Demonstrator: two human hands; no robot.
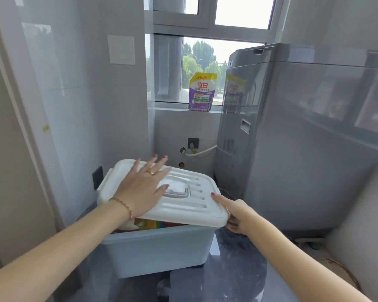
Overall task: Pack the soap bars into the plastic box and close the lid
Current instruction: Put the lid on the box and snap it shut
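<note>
A pale blue rectangular plastic box (157,249) sits on a dark, glossy round table (238,277) in the near middle of the scene. A white ribbed plastic lid (183,205) with a grey recessed handle lies over the box, tilted: its near edge is raised off the rim, leaving a gap. Through that gap show colourful wrapped soap bars (159,224), yellow, orange and red, already inside the box.

The left hand (140,188) lies flat on the left part of the lid, palm down, fingers spread wide and reaching toward the far edge; a ring is on one finger and a thin bracelet on the wrist. The right hand (236,214) grips the lid's near right corner, index finger stretched along the top, the other fingers curled under the rim.

To the right stands a tall grey washing machine (292,138). On the far window sill (172,107) stands a purple and yellow detergent pouch (202,92), upright, just left of the machine.
</note>
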